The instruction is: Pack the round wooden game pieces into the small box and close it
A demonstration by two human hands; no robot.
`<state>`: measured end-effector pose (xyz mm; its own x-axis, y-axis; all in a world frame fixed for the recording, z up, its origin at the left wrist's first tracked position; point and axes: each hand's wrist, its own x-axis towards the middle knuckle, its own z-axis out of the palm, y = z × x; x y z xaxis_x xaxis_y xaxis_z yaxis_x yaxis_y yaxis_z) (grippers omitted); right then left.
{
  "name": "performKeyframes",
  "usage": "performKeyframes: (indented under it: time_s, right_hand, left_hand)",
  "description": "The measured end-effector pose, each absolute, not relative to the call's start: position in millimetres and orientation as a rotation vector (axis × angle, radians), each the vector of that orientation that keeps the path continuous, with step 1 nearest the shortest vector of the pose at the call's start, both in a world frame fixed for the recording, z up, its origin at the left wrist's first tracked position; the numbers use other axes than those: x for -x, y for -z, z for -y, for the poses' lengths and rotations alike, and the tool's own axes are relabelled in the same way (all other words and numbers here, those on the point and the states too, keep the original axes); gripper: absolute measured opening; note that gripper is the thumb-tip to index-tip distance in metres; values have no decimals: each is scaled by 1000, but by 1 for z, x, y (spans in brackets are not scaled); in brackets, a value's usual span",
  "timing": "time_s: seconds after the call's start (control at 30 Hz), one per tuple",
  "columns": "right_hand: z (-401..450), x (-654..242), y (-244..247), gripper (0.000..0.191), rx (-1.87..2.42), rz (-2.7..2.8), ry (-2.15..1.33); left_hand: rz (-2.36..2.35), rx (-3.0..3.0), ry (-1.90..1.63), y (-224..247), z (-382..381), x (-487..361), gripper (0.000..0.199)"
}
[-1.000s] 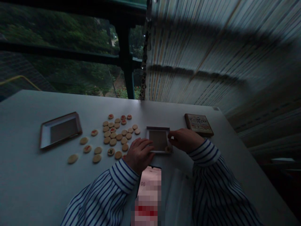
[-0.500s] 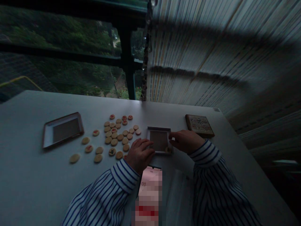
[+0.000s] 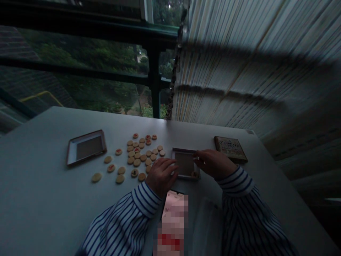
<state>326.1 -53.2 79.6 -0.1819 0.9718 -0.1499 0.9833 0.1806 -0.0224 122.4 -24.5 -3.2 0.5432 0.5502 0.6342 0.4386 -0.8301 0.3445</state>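
While my left hand (image 3: pixel 161 176), loosely open and seemingly empty, lies at the left side of the shallow box (image 3: pixel 185 164), my right hand (image 3: pixel 214 163) curls at the opposite side, gripping or not I cannot tell. One xiangqi piece (image 3: pixel 195 174) sits in the near-right corner; loose pieces (image 3: pixel 136 155) spread leftward, nearer my left hand.
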Motion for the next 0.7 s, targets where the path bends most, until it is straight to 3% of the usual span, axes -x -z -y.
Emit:
performKeyframes:
  time_s: [0.5,0.7]
  right_hand:
    - [62,-301,-92,20,-1931,-2684,11]
    - [62,-286,-94,23,-1961,-2734,-42]
  left_hand:
    - [-1002,-2526,-1340,-21,8,-51,14]
    - [-1015,-2510,-1342,-10,0,-22,16]
